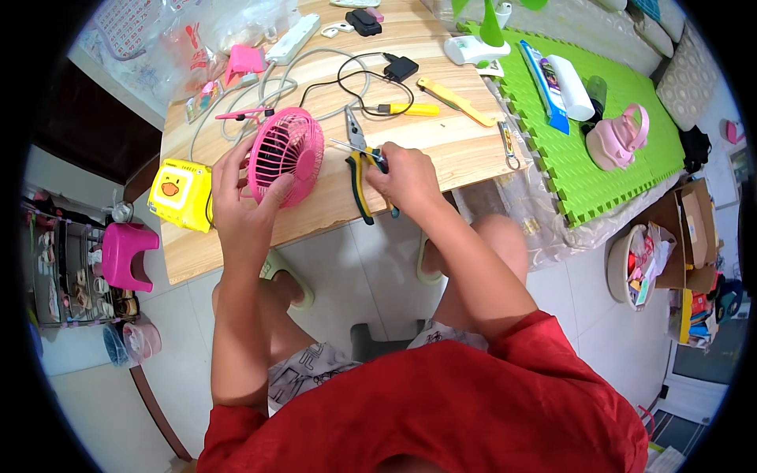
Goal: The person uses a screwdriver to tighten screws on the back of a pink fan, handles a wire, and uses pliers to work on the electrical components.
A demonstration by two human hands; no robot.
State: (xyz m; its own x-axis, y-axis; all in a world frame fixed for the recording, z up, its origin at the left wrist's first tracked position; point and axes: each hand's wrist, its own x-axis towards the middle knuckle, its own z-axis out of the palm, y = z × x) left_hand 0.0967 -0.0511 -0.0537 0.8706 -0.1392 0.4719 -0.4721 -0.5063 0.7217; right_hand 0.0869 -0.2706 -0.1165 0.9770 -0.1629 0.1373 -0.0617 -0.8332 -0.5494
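Note:
My left hand (240, 197) is closed around the side of a small pink fan (298, 162), whose round grille faces up and to the right on the wooden table (307, 221). My right hand (402, 177) grips a screwdriver (347, 145) with its thin metal shaft pointing left toward the fan. Under and beside that hand are pliers (359, 189) with yellow-and-black handles; their jaws point away from me. A blue handle (393, 211) shows below my fingers. A yellow package with a duck face (177, 205) lies left of my left hand.
Cables, a black adapter (400, 68), a white power strip (293, 38), a yellow-handled tool (422, 109) and a yellow strip (456, 102) lie farther back. Right stands a bed with a green foam mat (583, 189) and pink kettle-like object (611, 146). A pink stool (126, 252) stands left.

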